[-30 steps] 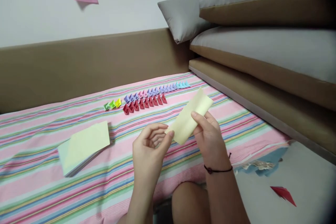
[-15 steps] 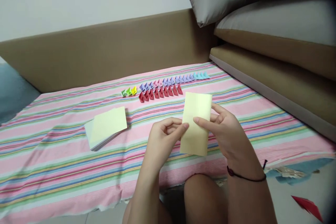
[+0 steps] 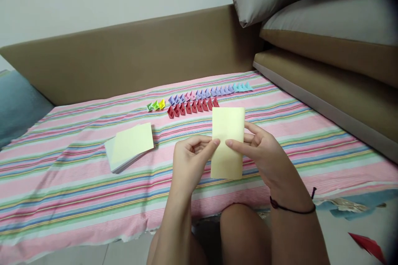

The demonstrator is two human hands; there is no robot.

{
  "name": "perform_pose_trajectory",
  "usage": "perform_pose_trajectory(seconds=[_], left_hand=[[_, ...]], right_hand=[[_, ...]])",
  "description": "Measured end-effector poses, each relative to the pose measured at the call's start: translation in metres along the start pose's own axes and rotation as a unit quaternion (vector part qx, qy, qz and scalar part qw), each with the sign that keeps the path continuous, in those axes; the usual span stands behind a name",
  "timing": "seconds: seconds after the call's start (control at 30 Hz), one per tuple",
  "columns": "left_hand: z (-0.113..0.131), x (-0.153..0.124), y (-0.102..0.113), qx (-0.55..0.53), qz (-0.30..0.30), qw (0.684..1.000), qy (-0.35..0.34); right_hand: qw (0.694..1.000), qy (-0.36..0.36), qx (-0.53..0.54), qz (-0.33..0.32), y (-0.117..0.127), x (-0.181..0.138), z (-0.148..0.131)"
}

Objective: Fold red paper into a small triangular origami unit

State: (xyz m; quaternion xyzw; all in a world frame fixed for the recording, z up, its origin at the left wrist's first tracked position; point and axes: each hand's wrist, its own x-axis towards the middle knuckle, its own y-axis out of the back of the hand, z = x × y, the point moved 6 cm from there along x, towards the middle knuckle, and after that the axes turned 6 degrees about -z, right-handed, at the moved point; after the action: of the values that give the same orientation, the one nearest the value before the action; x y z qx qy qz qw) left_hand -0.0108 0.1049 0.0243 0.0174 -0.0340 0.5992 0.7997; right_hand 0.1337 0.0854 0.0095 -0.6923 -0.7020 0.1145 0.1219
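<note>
A pale yellow sheet of paper (image 3: 227, 161), folded to a tall rectangle, is held upright above the striped cloth. My left hand (image 3: 195, 155) pinches its left edge, thumb in front and fingers behind. On the opposite edge my right hand (image 3: 256, 147) grips it the same way, its thumb lying flat on the front. Left of my hands rests a stack of paper (image 3: 132, 143) with a pale yellow sheet on top. Beyond the folded paper stand a row of small red folded paper pieces (image 3: 188, 108) and a row of purple, pink and turquoise ones (image 3: 203, 94).
A striped cloth (image 3: 93, 198) covers the seat before me. Green and yellow folded pieces (image 3: 156, 106) stand left of the rows. Grey and brown cushions (image 3: 326, 29) are piled at the right. A red folded paper (image 3: 367, 246) lies on the floor, lower right.
The folded paper has shifted slightly left and straightened upright, with both hands still on it. The whole view has moved a little.
</note>
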Motion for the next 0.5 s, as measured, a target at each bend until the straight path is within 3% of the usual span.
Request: perform_pose_trajectory(seconds=[0.2, 0.37, 0.5], left_hand=[[0.002, 0.001, 0.004, 0.022, 0.005, 1.0, -0.015], [0.006, -0.001, 0.01, 0.057, 0.027, 0.997, -0.048], [0.007, -0.002, 0.011, 0.056, 0.029, 0.996, -0.064]], right_hand=[[1.0, 0.003, 0.002, -0.009, 0.0, 0.001, 0.0], [0.999, 0.025, -0.009, 0.039, 0.011, 0.001, -0.003], [0.999, 0.034, -0.009, 0.039, 0.013, 0.001, -0.004]])
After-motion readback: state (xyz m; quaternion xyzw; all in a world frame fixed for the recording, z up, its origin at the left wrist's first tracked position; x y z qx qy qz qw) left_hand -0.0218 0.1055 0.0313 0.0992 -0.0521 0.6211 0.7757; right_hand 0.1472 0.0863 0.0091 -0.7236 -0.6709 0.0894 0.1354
